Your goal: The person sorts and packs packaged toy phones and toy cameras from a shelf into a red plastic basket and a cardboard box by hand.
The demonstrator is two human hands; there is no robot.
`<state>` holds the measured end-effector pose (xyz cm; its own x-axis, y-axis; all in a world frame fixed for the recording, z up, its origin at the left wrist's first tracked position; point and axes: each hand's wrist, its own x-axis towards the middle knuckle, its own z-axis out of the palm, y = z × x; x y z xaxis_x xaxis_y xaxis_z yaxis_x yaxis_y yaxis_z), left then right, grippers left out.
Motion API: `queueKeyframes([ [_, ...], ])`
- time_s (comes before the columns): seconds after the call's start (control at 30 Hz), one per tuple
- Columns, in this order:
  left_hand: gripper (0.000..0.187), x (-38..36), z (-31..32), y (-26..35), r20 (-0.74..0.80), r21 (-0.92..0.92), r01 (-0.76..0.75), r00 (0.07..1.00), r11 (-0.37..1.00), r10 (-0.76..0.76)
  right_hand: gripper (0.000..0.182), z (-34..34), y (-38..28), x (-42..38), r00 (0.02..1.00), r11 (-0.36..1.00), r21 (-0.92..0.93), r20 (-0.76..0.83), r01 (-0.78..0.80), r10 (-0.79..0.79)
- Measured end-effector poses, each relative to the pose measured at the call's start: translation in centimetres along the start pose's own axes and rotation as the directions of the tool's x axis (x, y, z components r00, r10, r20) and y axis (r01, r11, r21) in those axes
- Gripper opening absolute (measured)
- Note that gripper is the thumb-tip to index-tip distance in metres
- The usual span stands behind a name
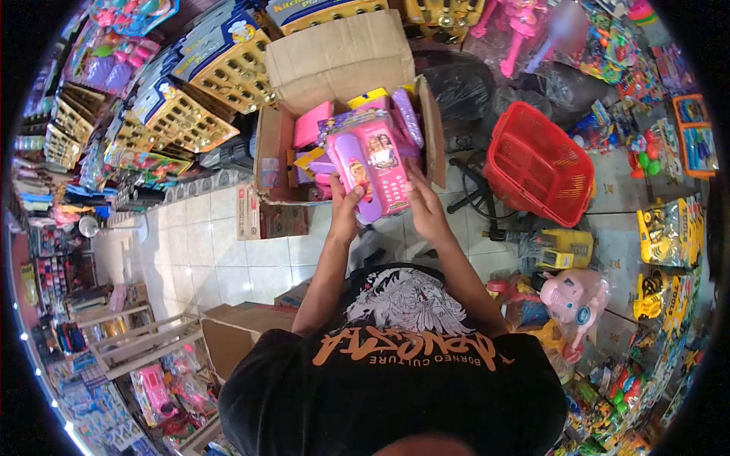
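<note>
A pink and purple toy telephone (380,171) in clear packaging is held between my two hands, just over the near side of an open cardboard box. My left hand (347,205) grips its lower left edge, with the thumb on the purple handset. Along its lower right edge lies my right hand (426,205), the thumb on the front near the buttons. Inside the cardboard box (342,57), whose back flap stands up, are more pink, purple and yellow packages.
A red plastic basket (540,163) stands right of the box. Carded kitchen toy sets (220,68) hang at the upper left. Below left is another open cardboard box (236,334). A pink toy (574,296) and yellow tool sets (661,235) are at the right.
</note>
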<state>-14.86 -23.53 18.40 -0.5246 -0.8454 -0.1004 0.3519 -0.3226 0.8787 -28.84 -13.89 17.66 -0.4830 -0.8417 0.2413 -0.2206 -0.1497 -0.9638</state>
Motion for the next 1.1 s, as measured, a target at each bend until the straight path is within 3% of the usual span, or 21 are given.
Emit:
queueKeyframes([
  [0.1, 0.055, -0.1, -2.2, 1.5, -0.099, -0.093, -0.013, 0.995, 0.996, 0.004, 0.037, 0.5, -1.7, 3.0, 0.997, 0.999, 0.009, 0.065, -0.038, 0.037],
  [0.17, 0.068, 1.0, -4.5, 2.6, -0.099, -0.063, -0.046, 0.994, 0.997, 0.04, 0.03, 1.0, -0.9, 5.5, 0.999, 1.0, 0.01, 0.033, -0.004, 0.004],
  [0.27, 0.05, 3.0, -7.3, 4.1, -0.227, -0.026, -0.076, 0.972, 0.997, 0.068, 0.029, 2.1, -0.3, 9.3, 0.996, 0.997, 0.041, 0.062, -0.07, 0.067],
  [0.33, 0.046, 4.0, -8.9, 4.7, -0.293, -0.002, -0.094, 0.952, 0.996, 0.089, 0.039, 2.9, 2.1, 11.6, 0.978, 0.933, -0.357, 0.208, 0.043, 0.034],
  [0.37, 0.043, 4.3, -9.2, 5.5, -0.313, -0.031, -0.072, 0.948, 0.997, 0.059, 0.039, 3.5, 2.2, 12.7, 0.975, 0.927, -0.373, 0.22, 0.051, 0.035],
  [0.43, 0.041, 5.3, -10.2, 5.5, -0.352, -0.074, -0.104, 0.933, 0.992, 0.072, 0.051, 5.3, 2.2, 14.9, 0.927, 0.743, -0.663, 0.33, 0.094, 0.177],
  [0.5, 0.041, 5.8, -10.4, 5.8, -0.365, -0.132, -0.093, 0.93, 0.987, 0.039, 0.061, 7.1, 2.9, 16.8, 0.911, 0.635, -0.758, 0.355, 0.149, 0.21],
  [0.57, 0.042, 6.8, -10.8, 5.9, -0.37, -0.183, -0.08, 0.929, 0.98, 0.006, 0.06, 9.0, 2.6, 18.2, 0.882, 0.408, -0.913, 0.219, 0.034, 0.417],
  [0.6, 0.043, 7.2, -11.2, 5.6, -0.351, -0.153, -0.075, 0.936, 0.985, 0.017, 0.072, 9.5, 3.2, 19.1, 0.804, 0.354, -0.935, 0.23, 0.026, 0.548],
  [0.63, 0.045, 7.7, -11.7, 5.3, -0.335, -0.12, -0.071, 0.942, 0.99, 0.027, 0.072, 10.0, 3.8, 19.3, 0.803, 0.346, -0.938, 0.233, 0.036, 0.548],
  [0.7, 0.048, 8.2, -12.5, 5.0, -0.323, -0.161, -0.076, 0.946, 0.984, 0.02, 0.086, 10.9, 6.2, 19.3, 0.784, 0.166, -0.986, 0.08, -0.03, 0.616],
  [0.73, 0.048, 8.3, -12.7, 5.1, -0.306, -0.156, -0.067, 0.952, 0.986, 0.016, 0.095, 11.2, 7.7, 19.3, 0.774, 0.136, -0.991, 0.075, -0.014, 0.628],
  [0.9, 0.05, 8.5, -13.5, 5.5, -0.269, -0.145, -0.005, 0.963, 0.989, -0.035, 0.087, 9.8, 5.7, 18.3, 0.812, 0.145, -0.989, 0.069, -0.019, 0.579],
  [0.97, 0.051, 8.7, -14.3, 4.8, -0.258, -0.148, 0.023, 0.964, 0.989, -0.061, 0.075, 8.4, 5.0, 18.7, 0.814, 0.254, -0.967, 0.154, 0.008, 0.56],
  [1.0, 0.052, 8.9, -14.7, 4.2, -0.269, -0.15, 0.029, 0.961, 0.988, -0.069, 0.058, 7.7, 6.2, 18.5, 0.917, 0.343, -0.935, 0.213, 0.091, 0.337],
  [1.03, 0.052, 9.1, -15.0, 3.7, -0.277, -0.151, 0.035, 0.958, 0.988, -0.076, 0.058, 6.6, 7.3, 18.5, 0.916, 0.332, -0.941, 0.193, 0.071, 0.352],
  [1.1, 0.055, 9.4, -14.9, 3.7, -0.268, -0.144, 0.039, 0.96, 0.989, -0.077, 0.051, 5.4, 5.5, 18.4, 0.9, 0.537, -0.817, 0.051, -0.212, 0.432],
])
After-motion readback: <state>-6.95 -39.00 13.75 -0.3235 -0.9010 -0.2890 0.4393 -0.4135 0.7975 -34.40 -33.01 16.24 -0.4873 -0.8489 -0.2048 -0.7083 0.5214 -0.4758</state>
